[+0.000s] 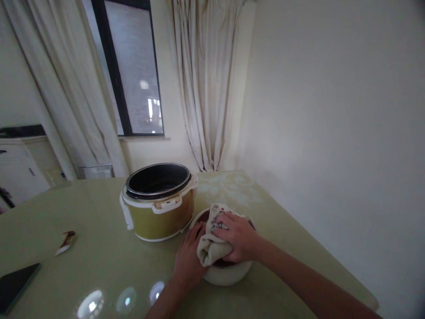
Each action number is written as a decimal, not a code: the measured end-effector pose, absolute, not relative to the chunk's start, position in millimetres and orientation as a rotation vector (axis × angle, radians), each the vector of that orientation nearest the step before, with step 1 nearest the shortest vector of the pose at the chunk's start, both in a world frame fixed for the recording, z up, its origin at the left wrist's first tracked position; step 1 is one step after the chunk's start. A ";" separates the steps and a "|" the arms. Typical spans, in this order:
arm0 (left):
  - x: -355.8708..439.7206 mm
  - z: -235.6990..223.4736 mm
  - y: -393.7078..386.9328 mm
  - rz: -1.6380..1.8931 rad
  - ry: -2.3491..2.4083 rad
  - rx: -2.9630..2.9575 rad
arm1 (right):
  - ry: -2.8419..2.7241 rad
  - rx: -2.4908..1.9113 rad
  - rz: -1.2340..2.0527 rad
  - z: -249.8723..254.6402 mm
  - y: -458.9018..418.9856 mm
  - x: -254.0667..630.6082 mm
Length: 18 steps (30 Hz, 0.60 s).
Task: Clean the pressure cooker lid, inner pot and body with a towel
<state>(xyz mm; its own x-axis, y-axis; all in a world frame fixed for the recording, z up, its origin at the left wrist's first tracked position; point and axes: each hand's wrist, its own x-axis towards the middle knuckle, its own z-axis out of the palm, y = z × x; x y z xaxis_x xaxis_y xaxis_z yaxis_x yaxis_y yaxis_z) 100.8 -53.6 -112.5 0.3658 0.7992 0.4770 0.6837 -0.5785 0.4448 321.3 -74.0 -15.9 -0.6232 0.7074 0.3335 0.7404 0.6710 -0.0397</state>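
A cream cloth (215, 248) with a printed pattern is bunched under my right hand (237, 237), whose fingers close over it. It lies on a round white-rimmed piece (229, 277) with a dark reddish-brown face, which looks like a cooker lid. My left hand (191, 257) grips the left edge of this lid, its fingers bent over the rim. Part of the lid's face is covered by the cloth and both hands. Just behind and left stands a green and white electric cooker (162, 221), topless, with a dark inner pot (159, 179) seated in it.
The pale green glossy table (96, 212) carries a small white and brown scrap (67, 241) at left. A dark flat tablet-like object (16, 285) lies at the front left edge. A white wall (332, 133) runs close along the right side, and curtains (209, 88) hang behind.
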 end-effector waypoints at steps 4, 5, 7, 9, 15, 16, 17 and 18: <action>90.9 -105.2 -51.1 0.772 1.278 2.447 | -2.439 -1.378 -0.078 -38.4 -108.8 356.3; 89.7 -104.7 -50.9 0.738 1.265 2.448 | -2.400 -1.454 -0.069 -40.9 -113.2 359.9; 88.5 -104.8 -50.8 0.707 1.248 2.447 | -2.366 -1.557 -0.079 -42.5 -116.2 357.1; 89.0 -105.4 -51.0 0.710 1.240 2.442 | -2.362 -1.604 -0.125 -41.6 -113.1 340.5; 92.9 -103.1 -51.2 0.883 1.181 2.471 | -2.282 -1.794 -0.181 -36.7 -92.4 259.3; 92.6 -101.7 -51.1 0.896 1.177 2.474 | -2.294 -1.796 -0.164 -35.7 -90.8 251.5; 92.0 -100.1 -51.0 0.894 1.180 2.474 | -2.309 -1.790 -0.144 -35.0 -90.3 247.3; 91.1 -98.3 -51.1 0.880 1.188 2.469 | -2.321 -1.782 -0.124 -34.8 -91.0 247.0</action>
